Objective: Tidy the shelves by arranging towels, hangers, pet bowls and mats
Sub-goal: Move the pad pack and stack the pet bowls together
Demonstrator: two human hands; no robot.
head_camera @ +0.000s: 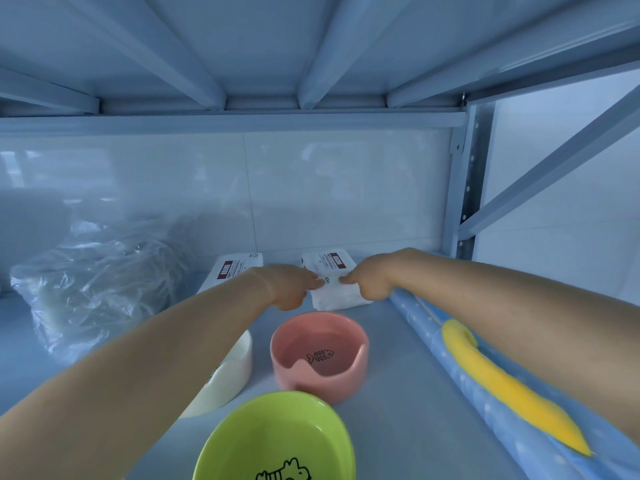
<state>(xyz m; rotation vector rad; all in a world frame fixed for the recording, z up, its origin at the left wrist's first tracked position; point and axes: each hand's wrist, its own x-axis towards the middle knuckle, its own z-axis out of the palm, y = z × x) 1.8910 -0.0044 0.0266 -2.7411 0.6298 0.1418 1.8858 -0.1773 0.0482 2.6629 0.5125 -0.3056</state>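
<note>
Left hand (290, 286) and right hand (371, 281) both clamp on the towel pack (337, 299), just behind the pink bowl (318, 355).
Fingers curl onto its near top from either side, tips almost meeting; the thumbs are hidden. It looks light and squashy in slick film, so I'd judge a hold at both ends safer than a top pinch, which could slide on the wrap. A second pack (235, 268) lies behind-left of the pink bowl, bagged hangers (100, 278) further left, the rolled mat (485, 396) right, the green bowl (277, 438) in front.
</note>
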